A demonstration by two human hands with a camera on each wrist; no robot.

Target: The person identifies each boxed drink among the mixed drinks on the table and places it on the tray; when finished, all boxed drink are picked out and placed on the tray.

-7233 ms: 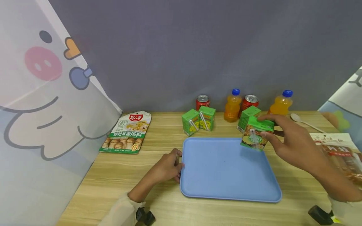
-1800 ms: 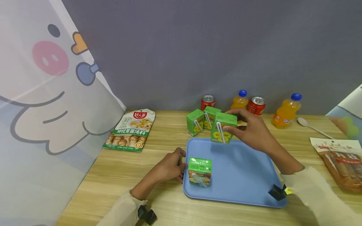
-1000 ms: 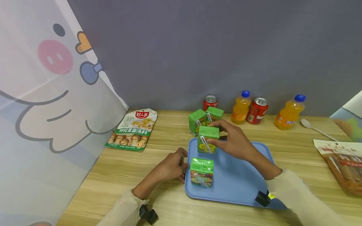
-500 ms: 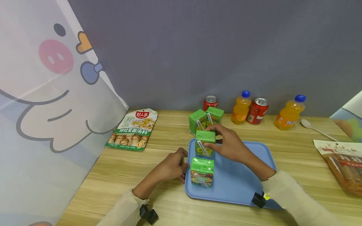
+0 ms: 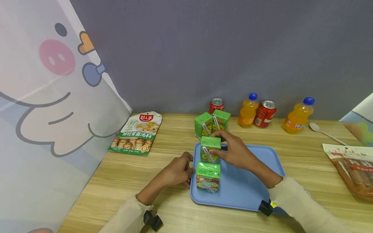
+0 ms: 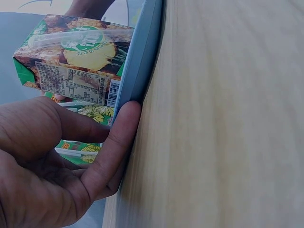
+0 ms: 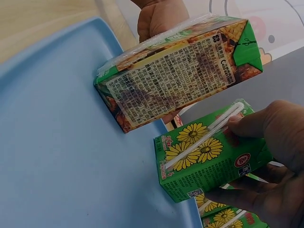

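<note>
On the pale wooden tabletop (image 5: 116,174), we pinched the blue tray (image 5: 242,186) by its left edge with our left hand (image 5: 177,170); our right hand (image 5: 236,150) gripped an upright flower-print carton (image 5: 206,142) at the tray's far-left corner, just behind the pineapple carton (image 5: 208,178).

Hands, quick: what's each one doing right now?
Left hand: closed, pinching the rim of the blue tray.
Right hand: closed, holding a green flower-print drink carton.
</note>
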